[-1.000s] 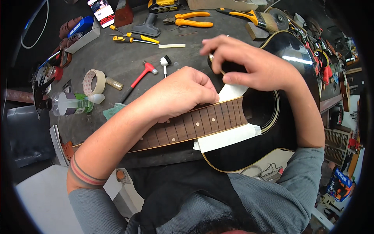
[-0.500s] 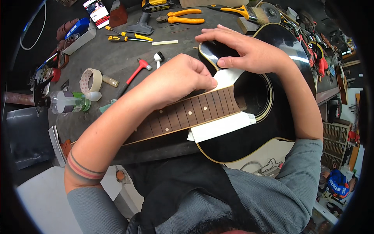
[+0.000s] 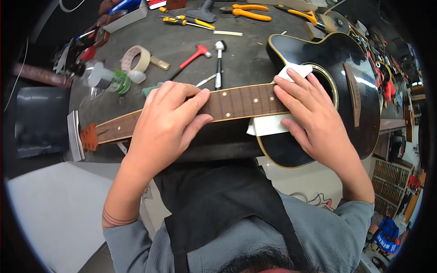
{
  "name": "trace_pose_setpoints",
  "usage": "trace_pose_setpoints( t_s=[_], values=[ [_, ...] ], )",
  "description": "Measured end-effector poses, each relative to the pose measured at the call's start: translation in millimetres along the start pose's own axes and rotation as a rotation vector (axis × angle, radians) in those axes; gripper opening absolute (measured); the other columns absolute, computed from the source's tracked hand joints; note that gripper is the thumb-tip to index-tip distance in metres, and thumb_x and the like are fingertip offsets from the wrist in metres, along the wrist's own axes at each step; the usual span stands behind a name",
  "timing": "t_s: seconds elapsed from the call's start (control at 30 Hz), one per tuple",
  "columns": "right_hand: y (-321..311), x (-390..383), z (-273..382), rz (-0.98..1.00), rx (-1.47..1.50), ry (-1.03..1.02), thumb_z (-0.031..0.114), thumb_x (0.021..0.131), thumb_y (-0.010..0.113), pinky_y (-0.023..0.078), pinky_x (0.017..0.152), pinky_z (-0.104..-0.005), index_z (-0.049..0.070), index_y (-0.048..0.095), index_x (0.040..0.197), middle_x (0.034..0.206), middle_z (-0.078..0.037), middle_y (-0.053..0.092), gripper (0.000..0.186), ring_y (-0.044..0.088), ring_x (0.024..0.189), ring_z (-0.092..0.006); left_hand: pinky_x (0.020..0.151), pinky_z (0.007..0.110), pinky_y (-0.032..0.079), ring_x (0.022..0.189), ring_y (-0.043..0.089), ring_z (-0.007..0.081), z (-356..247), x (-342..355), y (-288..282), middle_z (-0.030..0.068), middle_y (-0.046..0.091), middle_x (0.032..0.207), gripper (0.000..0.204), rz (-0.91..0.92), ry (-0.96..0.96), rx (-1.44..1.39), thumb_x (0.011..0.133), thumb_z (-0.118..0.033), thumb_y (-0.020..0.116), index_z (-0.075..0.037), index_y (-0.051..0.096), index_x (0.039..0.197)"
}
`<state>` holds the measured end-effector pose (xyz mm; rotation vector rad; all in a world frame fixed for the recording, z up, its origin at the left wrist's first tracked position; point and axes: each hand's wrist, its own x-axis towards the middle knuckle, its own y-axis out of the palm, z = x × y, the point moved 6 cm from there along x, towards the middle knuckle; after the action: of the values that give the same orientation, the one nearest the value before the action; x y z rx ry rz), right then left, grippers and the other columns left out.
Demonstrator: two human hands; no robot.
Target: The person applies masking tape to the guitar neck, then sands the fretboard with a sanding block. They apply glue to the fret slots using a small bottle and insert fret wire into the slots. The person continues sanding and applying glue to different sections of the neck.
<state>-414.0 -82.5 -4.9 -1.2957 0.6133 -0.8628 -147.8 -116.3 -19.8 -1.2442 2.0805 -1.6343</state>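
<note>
A black acoustic guitar [image 3: 359,141] lies across the bench with its neck to the left. My left hand [image 3: 166,120] grips the neck from above, the index fingertip at the far edge of the fretboard [image 3: 236,101] and the thumb at the near edge. Over the body end of the fretboard my right hand [image 3: 312,109] lies with its fingers spread, partly hiding the soundhole. White masking strips flank the fretboard: the near strip [image 3: 268,126] shows beside my right thumb, the far strip [image 3: 287,72] under my right fingers.
Beyond the neck lie a red-handled hammer [image 3: 191,60], a brush [image 3: 219,63], a tape roll [image 3: 135,59] and a spray bottle [image 3: 102,77]. Farther back are a screwdriver [image 3: 182,22] and orange-handled pliers [image 3: 248,11]. The bridge [image 3: 352,94] sits on the guitar top.
My left hand has left the far masking strip and moved left along the neck. My right hand has come down from the body's far edge onto the fretboard end. The view has shifted.
</note>
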Motion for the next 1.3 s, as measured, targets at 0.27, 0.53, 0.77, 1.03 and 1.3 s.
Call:
trace_pose_setpoints(
  t_s=[0.27, 0.53, 0.77, 1.03, 1.3],
  values=[
    [24.7, -14.8, 37.4, -0.041, -0.123, 0.127, 0.029, 0.104, 0.077, 0.031, 0.137, -0.0537, -0.006, 0.047, 0.165, 0.174, -0.025, 0.047, 0.077, 0.040, 0.165, -0.0395, 0.108, 0.048, 0.052, 0.122, 0.071, 0.0331, 31.6, -71.7, -28.6, 0.0100, 0.079, 0.131, 0.033, -0.189, -0.030, 0.185, 0.093, -0.011, 0.085, -0.001, 0.080, 0.124],
    [40.9, -9.3, 83.5, -0.120, -0.150, 0.175, 0.030, 0.105, 0.076, 0.032, 0.136, -0.0528, -0.005, 0.047, 0.166, 0.174, -0.025, 0.047, 0.075, 0.042, 0.164, -0.0403, 0.109, 0.046, 0.051, 0.124, 0.072, 0.0303, 56.6, -111.2, -47.2, 0.0074, 0.080, 0.131, 0.025, -0.273, -0.050, 0.202, 0.097, -0.012, 0.082, -0.002, 0.081, 0.120],
    [65.9, 34.9, 144.6, -0.216, -0.122, 0.093, 0.034, 0.104, 0.077, 0.033, 0.136, -0.0520, -0.003, 0.049, 0.164, 0.173, -0.023, 0.048, 0.076, 0.042, 0.164, -0.0385, 0.109, 0.046, 0.052, 0.125, 0.072, 0.0291, 74.8, -158.8, -66.8, 0.0064, 0.081, 0.129, 0.022, -0.369, -0.073, 0.316, 0.097, -0.010, 0.082, -0.002, 0.081, 0.118],
    [84.9, 79.9, 192.8, -0.251, -0.091, -0.054, 0.025, 0.101, 0.080, 0.031, 0.136, -0.0521, -0.001, 0.047, 0.166, 0.174, -0.021, 0.048, 0.078, 0.042, 0.164, -0.0375, 0.112, 0.048, 0.052, 0.135, 0.069, 0.0309, 76.3, -219.2, -69.2, 0.0076, 0.079, 0.136, 0.023, -0.492, -0.175, 0.309, 0.093, -0.001, 0.080, -0.004, 0.080, 0.116],
    [76.7, 73.3, 176.9, -0.339, -0.005, 0.010, 0.006, 0.096, 0.078, 0.034, 0.135, -0.0546, 0.006, 0.058, 0.160, 0.167, -0.016, 0.056, 0.067, 0.049, 0.159, -0.0369, 0.105, 0.044, 0.052, 0.120, 0.068, 0.0337, 176.3, -311.8, -122.4, 0.0110, 0.076, 0.125, 0.025, -0.729, -0.561, 0.294, 0.097, -0.007, 0.076, -0.006, 0.077, 0.122]
  ],
)
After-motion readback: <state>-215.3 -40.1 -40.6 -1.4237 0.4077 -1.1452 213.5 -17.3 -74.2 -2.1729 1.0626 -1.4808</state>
